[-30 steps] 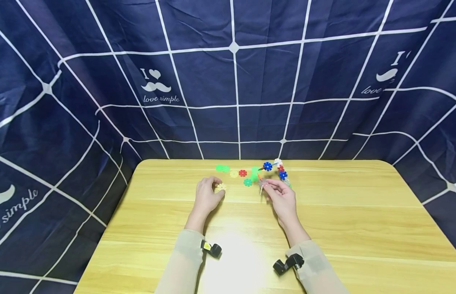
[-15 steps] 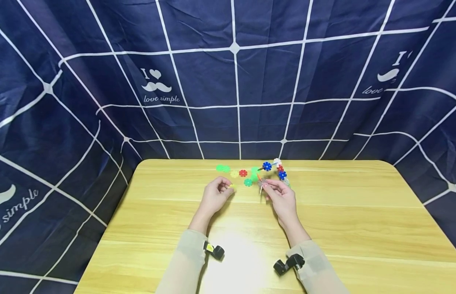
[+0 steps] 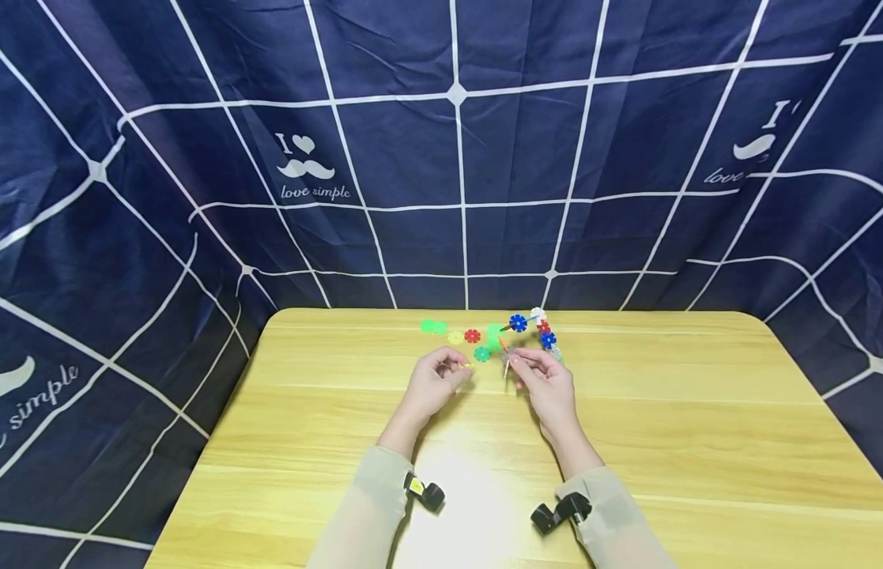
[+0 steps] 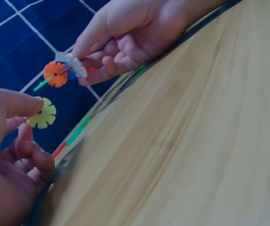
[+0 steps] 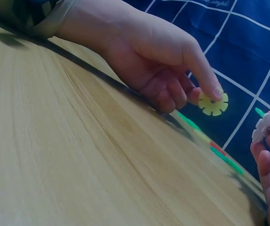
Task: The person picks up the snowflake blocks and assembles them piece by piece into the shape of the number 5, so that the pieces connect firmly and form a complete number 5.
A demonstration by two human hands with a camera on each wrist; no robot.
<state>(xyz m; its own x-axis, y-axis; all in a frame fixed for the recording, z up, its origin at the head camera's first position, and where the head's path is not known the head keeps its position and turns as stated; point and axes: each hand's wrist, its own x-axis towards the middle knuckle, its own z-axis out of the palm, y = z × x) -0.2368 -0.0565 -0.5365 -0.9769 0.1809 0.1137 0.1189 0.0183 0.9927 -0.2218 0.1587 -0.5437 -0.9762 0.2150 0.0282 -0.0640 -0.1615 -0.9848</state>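
My left hand [image 3: 430, 387] pinches a yellow notched flower-shaped disc [image 5: 213, 105] between thumb and fingers, raised off the table. Opposite it, my right hand [image 3: 552, 387] pinches a whitish notched disc [image 4: 76, 65]. An orange disc [image 4: 55, 74] joins onto that whitish one, with a green disc [image 4: 42, 84] beside the orange. From around the right hand, a blue disc [image 3: 518, 322], a white disc [image 3: 538, 314], a red disc [image 3: 544, 326] and another blue disc [image 3: 549, 340] form a curved chain. Fingers hide part of the joints. The yellow disc is apart from the chain.
Loose discs lie beyond the hands on the wooden table [image 3: 669, 427]: bright green ones [image 3: 434, 326], a pale yellow one [image 3: 456, 337], a red one [image 3: 473, 336] and a teal one [image 3: 482, 354]. A dark blue checked curtain [image 3: 384, 158] stands behind the table.
My left hand has moved right with the yellow disc, which has turned edge-on to the head view, and is now nearer my right hand. The right hand and chain have hardly moved.
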